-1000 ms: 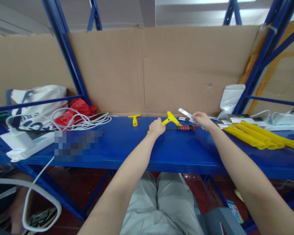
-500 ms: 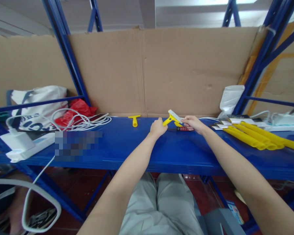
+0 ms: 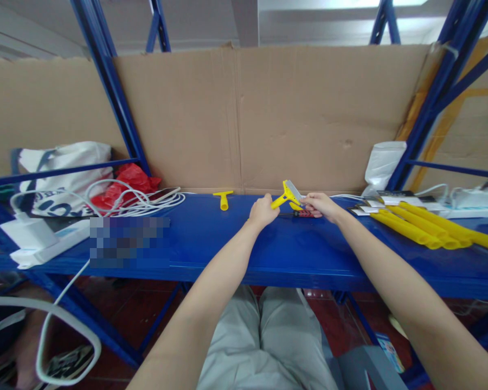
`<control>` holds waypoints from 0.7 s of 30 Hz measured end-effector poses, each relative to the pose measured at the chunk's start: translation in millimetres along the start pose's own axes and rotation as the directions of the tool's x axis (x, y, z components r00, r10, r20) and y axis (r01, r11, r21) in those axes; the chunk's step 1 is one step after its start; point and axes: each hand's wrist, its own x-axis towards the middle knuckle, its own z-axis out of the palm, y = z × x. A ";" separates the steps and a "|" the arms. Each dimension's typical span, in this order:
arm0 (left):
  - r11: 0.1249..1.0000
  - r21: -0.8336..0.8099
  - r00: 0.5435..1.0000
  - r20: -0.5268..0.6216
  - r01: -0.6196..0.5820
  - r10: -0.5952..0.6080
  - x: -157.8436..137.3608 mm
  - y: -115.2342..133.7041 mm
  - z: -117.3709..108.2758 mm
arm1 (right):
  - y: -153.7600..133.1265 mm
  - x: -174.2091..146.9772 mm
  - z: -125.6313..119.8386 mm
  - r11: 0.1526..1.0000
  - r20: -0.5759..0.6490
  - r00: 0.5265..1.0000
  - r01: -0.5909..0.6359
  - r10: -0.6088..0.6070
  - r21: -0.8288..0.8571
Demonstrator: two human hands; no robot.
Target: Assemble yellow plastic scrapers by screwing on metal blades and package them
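A yellow scraper (image 3: pixel 288 193) with a grey plate across its T-shaped head is held above the blue shelf. Closed around its handle is my left hand (image 3: pixel 263 212). The fingers of my right hand (image 3: pixel 319 205) pinch the near right end of the head; whether a small part is between them is hidden. Below the right fingers lies a red and black tool (image 3: pixel 307 214), partly covered, with a small yellow piece (image 3: pixel 295 206) beside it. A separate yellow T-shaped scraper head (image 3: pixel 223 200) rests on the shelf to the left.
Several yellow tubes (image 3: pixel 423 227) lie at the right, near a white power strip (image 3: pixel 474 210). Coiled white cables (image 3: pixel 146 203), a red plastic bag (image 3: pixel 126 187) and a white charger (image 3: pixel 29 233) occupy the left. Cardboard (image 3: pixel 236 119) closes off the back between blue posts.
The scraper's head has turned slightly in my hands, so its grey plate now faces the camera more. Both hands have stayed almost in place.
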 end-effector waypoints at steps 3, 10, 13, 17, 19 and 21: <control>1.000 -0.007 1.000 0.002 -0.021 0.021 -0.2 0.1 0.6 | -1.2 -0.6 0.6 1.000 0.002 1.000 0.006 -0.006 0.017; 0.999 -0.024 0.999 0.010 -0.039 0.039 -1.2 1.4 0.1 | -5.0 -2.9 2.3 0.997 0.016 0.999 -0.030 0.029 0.065; 0.999 -0.029 0.999 0.014 -0.041 0.041 -0.9 1.4 0.2 | -3.6 -1.4 1.9 0.992 0.020 0.999 -0.047 0.046 0.116; 0.991 -0.040 0.990 0.043 -0.129 0.131 -1.1 -0.3 2.9 | 0.5 1.4 1.5 0.990 0.064 0.996 -0.062 0.054 0.130; 0.976 -0.050 0.975 0.051 -0.213 0.215 -1.7 -1.5 5.0 | 1.9 2.0 1.7 0.989 0.101 0.993 -0.070 0.057 0.127; 0.956 -0.052 0.956 0.036 -0.290 0.292 -2.3 -2.3 7.1 | 2.5 1.8 2.4 0.989 0.140 0.989 -0.073 0.054 0.130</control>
